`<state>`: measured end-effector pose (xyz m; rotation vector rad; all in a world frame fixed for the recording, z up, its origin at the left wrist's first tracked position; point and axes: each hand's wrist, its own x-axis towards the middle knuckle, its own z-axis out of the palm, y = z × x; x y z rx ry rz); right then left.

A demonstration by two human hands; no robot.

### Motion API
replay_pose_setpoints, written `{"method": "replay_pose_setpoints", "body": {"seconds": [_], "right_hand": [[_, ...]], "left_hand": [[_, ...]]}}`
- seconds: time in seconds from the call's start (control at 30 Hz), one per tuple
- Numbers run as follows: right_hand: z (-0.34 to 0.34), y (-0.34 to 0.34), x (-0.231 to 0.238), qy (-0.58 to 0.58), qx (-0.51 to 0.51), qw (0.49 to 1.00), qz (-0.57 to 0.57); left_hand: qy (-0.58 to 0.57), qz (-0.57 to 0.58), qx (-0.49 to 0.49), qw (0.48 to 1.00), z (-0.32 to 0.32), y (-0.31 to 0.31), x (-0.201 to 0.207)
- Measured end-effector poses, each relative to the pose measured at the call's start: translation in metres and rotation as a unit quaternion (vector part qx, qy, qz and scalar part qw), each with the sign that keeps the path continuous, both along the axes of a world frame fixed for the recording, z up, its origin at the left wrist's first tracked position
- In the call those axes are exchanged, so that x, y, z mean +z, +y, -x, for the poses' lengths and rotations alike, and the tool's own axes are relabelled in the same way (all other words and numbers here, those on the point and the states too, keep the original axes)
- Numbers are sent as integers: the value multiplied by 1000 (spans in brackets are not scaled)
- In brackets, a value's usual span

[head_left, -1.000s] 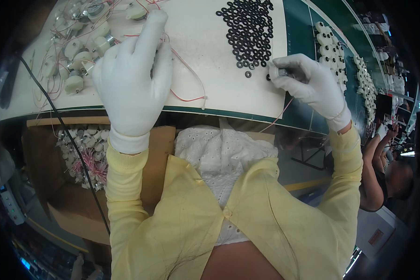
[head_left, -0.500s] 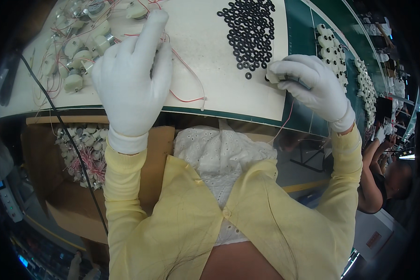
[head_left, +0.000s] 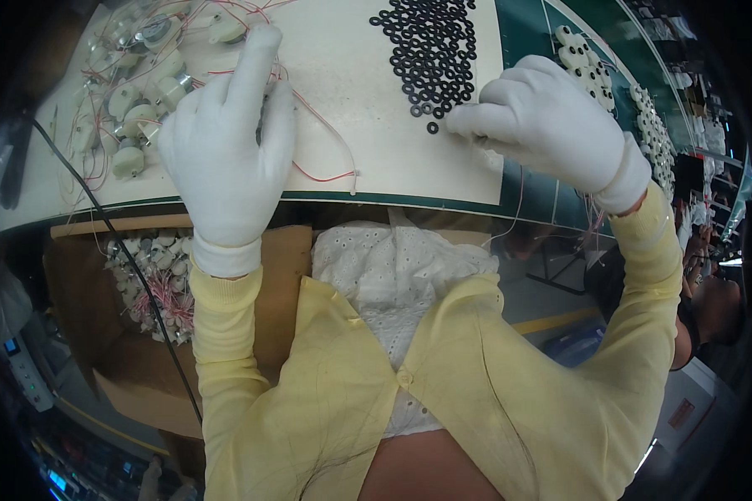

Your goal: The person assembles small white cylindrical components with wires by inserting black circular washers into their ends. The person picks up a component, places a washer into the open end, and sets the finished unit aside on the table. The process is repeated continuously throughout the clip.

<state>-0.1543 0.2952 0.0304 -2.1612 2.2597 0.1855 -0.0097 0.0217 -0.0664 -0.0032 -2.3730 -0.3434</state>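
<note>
My right hand (head_left: 543, 125), in a white glove, is closed beside the right edge of the white work surface. It is shut on a small pale-cased motor, mostly hidden under the fingers; a thin wire (head_left: 521, 196) hangs below. Its fingertips are close to a loose black rubber ring (head_left: 432, 128), at the near end of a spread of similar rings (head_left: 434, 54). My left hand (head_left: 226, 142), also gloved, rests over the left part of the surface. Its index finger is stretched out, with the thumb apart. A red-and-white wire (head_left: 330, 129) with a small connector passes beside it.
Several wired motors (head_left: 129, 113) lie heaped at the left. Rows of pale motors (head_left: 585, 67) stand on the green mat (head_left: 522, 50) at the right. Under the table edge, a cardboard box (head_left: 263, 317) holds more motors. A black cable (head_left: 113, 221) crosses on the left. Another person (head_left: 714, 309) is at far right.
My right hand has turned and moved up, its fingertips shifting left toward the rings, and now covers the motor that showed between its fingers. My left hand has kept its pose.
</note>
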Motion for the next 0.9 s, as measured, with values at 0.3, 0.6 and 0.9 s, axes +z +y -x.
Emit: {"method": "replay_pose_setpoints", "body": {"seconds": [0.3,0.6,0.9], "right_hand": [[13,17,-18,-236,-114,962,80],[-34,76,-23,55,-178,977,103],[-51,77,23,-21,-309,920,242]], "left_hand": [[10,10,14,1000,1,-1,-2],[0,9,6,1000,1,2,0],[-27,-9,-6,1000,1,2,6]]}}
